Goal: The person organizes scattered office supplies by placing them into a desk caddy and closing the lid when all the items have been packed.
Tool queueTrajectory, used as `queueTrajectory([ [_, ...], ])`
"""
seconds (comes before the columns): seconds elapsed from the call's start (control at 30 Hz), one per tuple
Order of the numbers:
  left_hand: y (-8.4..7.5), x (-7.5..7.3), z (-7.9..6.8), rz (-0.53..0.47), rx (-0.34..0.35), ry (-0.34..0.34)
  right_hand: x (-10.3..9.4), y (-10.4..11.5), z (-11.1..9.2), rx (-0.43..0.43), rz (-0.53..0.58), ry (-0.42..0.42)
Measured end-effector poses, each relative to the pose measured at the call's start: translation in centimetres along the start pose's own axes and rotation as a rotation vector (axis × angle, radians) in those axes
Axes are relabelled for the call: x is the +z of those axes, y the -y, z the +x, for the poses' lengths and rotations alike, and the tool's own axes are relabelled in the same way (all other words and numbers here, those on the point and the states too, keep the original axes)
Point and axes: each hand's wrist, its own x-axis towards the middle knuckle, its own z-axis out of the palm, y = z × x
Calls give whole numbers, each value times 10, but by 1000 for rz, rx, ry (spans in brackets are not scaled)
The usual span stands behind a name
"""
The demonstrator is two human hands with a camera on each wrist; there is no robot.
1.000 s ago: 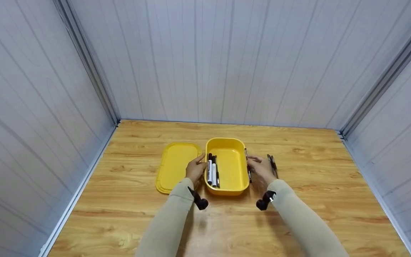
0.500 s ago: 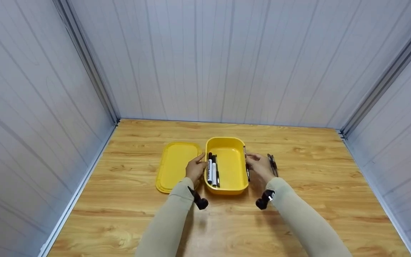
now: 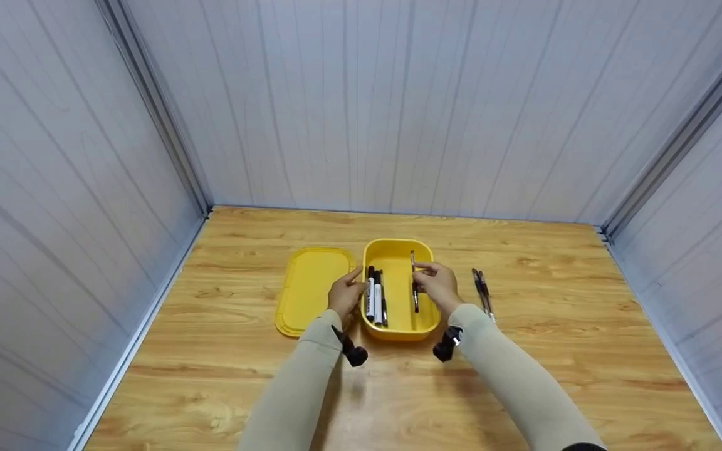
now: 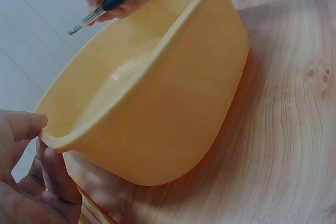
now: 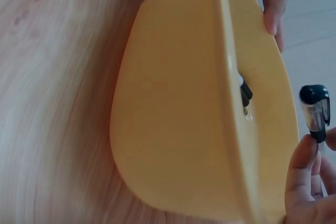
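Observation:
In the head view a yellow plastic box [image 3: 400, 336] stands lidless on the wooden table. My left hand [image 3: 343, 295] pinches its left rim, thumb inside and fingers outside, as the left wrist view shows. Over the box's right half, my right hand [image 3: 437, 285] holds a clear-and-black gel pen [image 3: 415, 297] between thumb and fingers. The pen is above rim height in the left wrist view. Along the box's left inner side lie two white markers with black caps, one marker [image 3: 370, 300] beside the other marker [image 3: 378, 307], plus a slim black pen [image 3: 384, 310].
The yellow lid [image 3: 312, 291] lies flat just left of the box, partly behind the left hand. Two more pens [image 3: 482, 290] rest on the table [image 3: 555, 326] to the right. Pale panelled walls [image 3: 361, 113] close off the back and both sides.
My right hand has carried the pen leftward from beside the box's right rim to over its inside. The left hand stays on the rim.

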Motion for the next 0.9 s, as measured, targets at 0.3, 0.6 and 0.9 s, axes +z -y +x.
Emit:
queueTrajectory([
  [0.3, 1, 1, -2, -27, 15, 11, 16, -2, 4, 1, 10, -5],
  [0.6, 0, -3, -2, -31, 15, -7, 34, -14, 6, 4, -18, 18],
  [0.9, 0, 1, -2, -51, 4, -9, 42, -30, 9, 23, -105, 10],
])
